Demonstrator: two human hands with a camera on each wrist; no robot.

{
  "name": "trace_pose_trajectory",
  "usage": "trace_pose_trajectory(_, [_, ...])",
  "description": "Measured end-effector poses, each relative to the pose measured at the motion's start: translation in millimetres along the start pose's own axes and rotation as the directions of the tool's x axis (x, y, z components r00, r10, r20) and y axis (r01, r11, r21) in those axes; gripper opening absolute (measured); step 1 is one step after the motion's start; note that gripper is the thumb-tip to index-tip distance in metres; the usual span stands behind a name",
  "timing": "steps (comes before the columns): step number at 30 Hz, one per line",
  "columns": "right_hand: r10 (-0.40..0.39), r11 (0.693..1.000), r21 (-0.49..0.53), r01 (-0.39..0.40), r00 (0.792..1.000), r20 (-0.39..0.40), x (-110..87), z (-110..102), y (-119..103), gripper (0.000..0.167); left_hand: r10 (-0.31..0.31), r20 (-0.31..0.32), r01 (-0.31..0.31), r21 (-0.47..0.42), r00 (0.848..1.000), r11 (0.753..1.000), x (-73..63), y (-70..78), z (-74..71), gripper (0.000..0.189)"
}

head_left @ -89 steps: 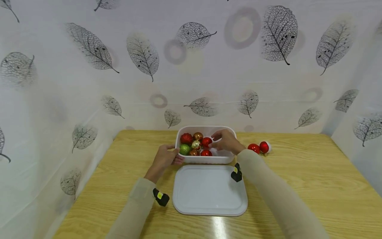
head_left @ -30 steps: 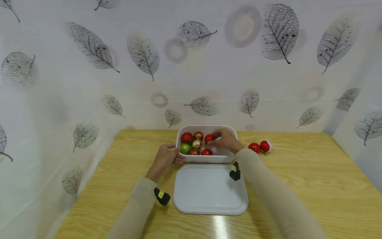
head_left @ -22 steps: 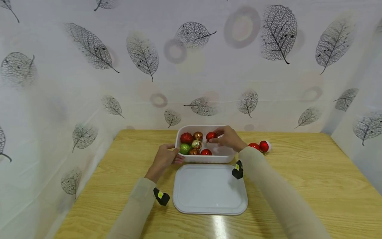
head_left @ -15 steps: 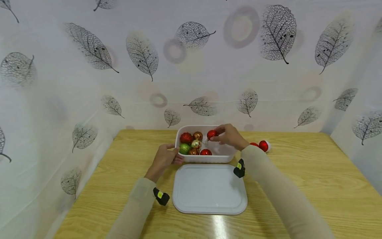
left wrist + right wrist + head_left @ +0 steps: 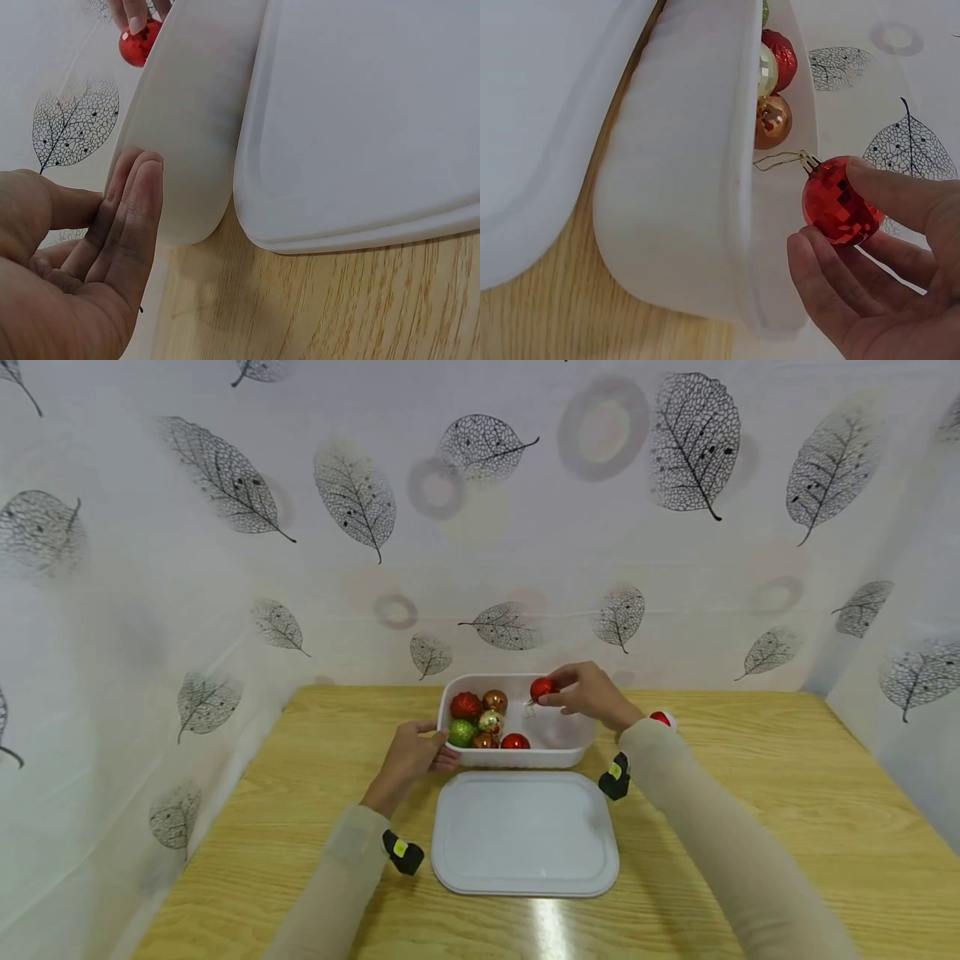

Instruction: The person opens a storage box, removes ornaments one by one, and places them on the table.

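Observation:
My right hand (image 5: 592, 693) pinches a red faceted Christmas bauble (image 5: 840, 201) between thumb and fingers. It is lifted above the right part of a white plastic box (image 5: 517, 759), its gold cap and wire loop pointing toward the baubles inside. My left hand (image 5: 412, 752) grips the box at its left front corner, thumb by the rim and fingers along the outer wall (image 5: 187, 127). Inside, on the left, lie a dark red ridged bauble (image 5: 467, 706), a glittery green one (image 5: 462, 732), a gold one (image 5: 491, 722), copper ones (image 5: 495, 700) and a shiny red one (image 5: 515, 742).
A white lid (image 5: 525, 835) lies flat on the wooden table (image 5: 750, 793), in front of the box. Right of the box, a red and white bauble (image 5: 663, 719) is partly hidden by my right sleeve. A leaf-printed cloth (image 5: 480, 552) hangs behind the table.
My right hand has taken hold of the red bauble among the others and raised it up and to the right. My left hand has stayed at the box corner.

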State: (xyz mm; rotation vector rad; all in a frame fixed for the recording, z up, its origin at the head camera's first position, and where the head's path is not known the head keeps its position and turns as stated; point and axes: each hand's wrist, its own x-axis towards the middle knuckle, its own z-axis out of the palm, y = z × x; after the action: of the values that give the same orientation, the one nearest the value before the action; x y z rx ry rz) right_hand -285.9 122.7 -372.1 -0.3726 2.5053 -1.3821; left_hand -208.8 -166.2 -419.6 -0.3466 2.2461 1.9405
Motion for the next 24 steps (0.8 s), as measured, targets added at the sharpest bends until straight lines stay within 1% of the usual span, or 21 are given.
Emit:
trace_pose_trajectory(5, [-0.005, 1.000, -0.016, 0.005, 1.000, -0.008, -2.8, -8.6, 2.2, 0.047, 0.001, 0.004, -0.001, 0.006, 1.000, 1.000, 1.9, -1.7, 0.0, 0.043])
trace_pose_trajectory(10, [0.009, 0.999, -0.048, -0.010, 1.000, -0.023, -6.7, -16.9, 5.4, 0.048, 0.003, 0.004, -0.003, 0.004, 1.000, 1.000, 2.6, -2.9, -0.1, 0.044])
trace_pose_trajectory(18, [0.014, 0.998, -0.061, -0.016, 0.999, -0.029, -15.0, -34.4, 10.2, 0.051, 0.006, 0.007, -0.006, -0.001, 1.000, 1.000, 1.1, -3.1, -0.2, 0.044])
trace_pose_trajectory(24, [0.033, 0.997, -0.068, -0.036, 0.998, -0.045, -22.3, -48.6, 13.6, 0.055, 0.008, 0.006, -0.008, 0.007, 1.000, 1.000, 0.9, -3.0, -0.6, 0.044])
